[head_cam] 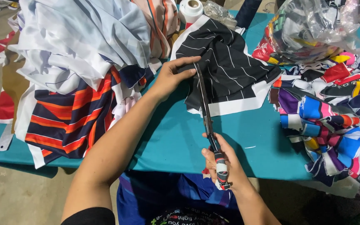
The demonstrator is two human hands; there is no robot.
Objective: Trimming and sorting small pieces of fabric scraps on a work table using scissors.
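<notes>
My right hand [226,160] grips the taped handles of long black scissors [205,108], whose closed blades point away from me up to the edge of a black cloth with thin white stripes and a white border [226,62]. My left hand [173,75] holds the left edge of that cloth, fingers pinched on the fabric right beside the blade tips. The cloth lies crumpled on a teal-covered table [255,141].
A heap of white, navy and orange striped fabric [80,71] covers the table's left. Multicoloured fabric pieces [334,121] pile up on the right, below a clear plastic bag of scraps [317,29]. A white thread spool [190,10] stands at the back.
</notes>
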